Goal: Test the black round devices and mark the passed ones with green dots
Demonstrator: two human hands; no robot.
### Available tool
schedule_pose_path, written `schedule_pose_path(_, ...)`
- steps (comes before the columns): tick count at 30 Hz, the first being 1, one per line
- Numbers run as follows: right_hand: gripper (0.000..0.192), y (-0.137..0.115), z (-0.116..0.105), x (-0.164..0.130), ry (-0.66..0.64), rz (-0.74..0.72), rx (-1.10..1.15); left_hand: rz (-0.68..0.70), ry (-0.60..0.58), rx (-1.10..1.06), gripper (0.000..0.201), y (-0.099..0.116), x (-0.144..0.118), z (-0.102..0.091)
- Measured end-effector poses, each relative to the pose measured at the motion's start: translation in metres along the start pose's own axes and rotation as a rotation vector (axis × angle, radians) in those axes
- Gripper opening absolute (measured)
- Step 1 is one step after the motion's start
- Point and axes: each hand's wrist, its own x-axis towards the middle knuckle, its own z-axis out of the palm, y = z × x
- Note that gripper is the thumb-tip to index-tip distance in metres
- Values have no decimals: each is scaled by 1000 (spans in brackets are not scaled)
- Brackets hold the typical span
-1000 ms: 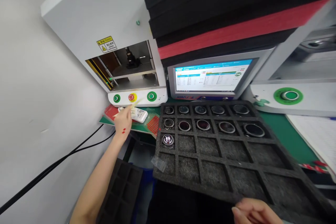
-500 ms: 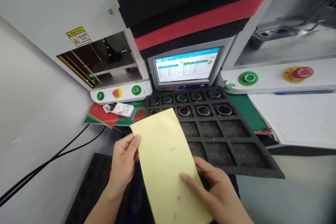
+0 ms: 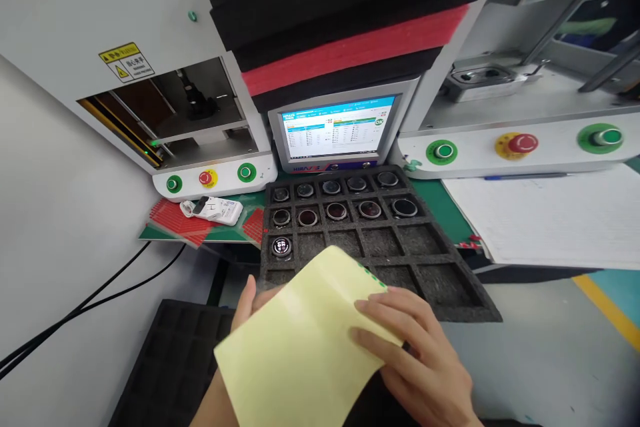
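Observation:
A pale yellow paper sheet (image 3: 305, 333), bent over its top, is between my hands in front of the foam tray. Small green marks (image 3: 373, 277) run along its upper right edge. My right hand (image 3: 425, 353) grips that right side, fingers lying over the face of the sheet. My left hand (image 3: 247, 307) is at the sheet's left side, mostly hidden behind it, with the thumb showing. Beyond the sheet, the black foam tray (image 3: 450, 283) holds round watch bodies (image 3: 337, 211) in its back rows. One watch (image 3: 281, 247) at the left has a lit display.
A monitor (image 3: 340, 127) stands behind the tray, under a stack of black and red foam (image 3: 350, 47). Button-fronted machines flank it. A white handheld device (image 3: 220, 210) lies left, papers (image 3: 550, 213) with a pen (image 3: 525, 177) right. Another foam tray (image 3: 170, 360) is lower left.
The yellow sheet has been turned and bent over, so green marks now show at its edge. My left hand has gone behind it. The view has shifted to the right.

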Motion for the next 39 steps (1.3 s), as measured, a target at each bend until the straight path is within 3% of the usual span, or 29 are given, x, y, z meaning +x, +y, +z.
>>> schedule_pose_path(2, 32, 0, 3, -4, 26, 36, 81, -30, -86, 34, 63, 4, 0, 1)
schedule_pose_path(5, 29, -1, 3, -10, 7, 60, 182, -51, -238, 253, 59, 7, 0, 2)
schedule_pose_path(10, 23, -1, -3, -16, -1, 45, 150, -9, -277, 520, 44, 0, -1, 6)
schedule_pose_path(12, 22, -1, -4, -19, 126, 207, 139, 26, -282, 566, 43, -2, -3, 8)
schedule_pose_path(15, 30, -1, -7, -23, 275, 626, 371, 79, -240, 742, 41, -5, -9, 9)
schedule_pose_path(17, 38, -3, -10, -26, 156, 862, 643, 120, -182, 953, 41, -9, -15, 7)
schedule_pose_path(19, 32, -5, -14, -28, -82, 1031, 839, 153, -76, 1132, 43, -15, -20, 4)
schedule_pose_path(21, 28, -7, -19, -30, -252, 1178, 891, 244, 41, 1148, 45, -20, -23, 3)
schedule_pose_path(23, 30, -8, -25, -28, -292, 1233, 806, 359, -5, 1019, 46, -22, -22, 5)
schedule_pose_path(24, 27, -8, -29, -24, -305, 1191, 715, 401, -78, 948, 45, -21, -21, 7)
schedule_pose_path(26, 14, -6, -35, -12, -401, 963, 509, 390, -228, 881, 43, -17, -17, 16)
schedule_pose_path(28, 18, -5, -39, 5, -531, 642, 336, 288, -257, 910, 45, -13, -14, 28)
schedule_pose_path(30, 19, -7, -40, 22, -572, 421, 188, 160, -266, 984, 40, -12, -12, 41)
schedule_pose_path(32, 15, -11, -39, 35, -542, 311, 74, 85, -346, 1057, 34, -15, -11, 54)
schedule_pose_path(34, 17, -16, -36, 44, -516, 238, 49, 49, -415, 1097, 44, -19, -9, 63)
schedule_pose_path(36, 21, -18, -36, 48, -437, 150, 38, -20, -363, 1016, 45, -24, -7, 67)
schedule_pose_path(39, 19, -19, -39, 46, -194, 57, -88, -54, -86, 675, 44, -28, -3, 66)
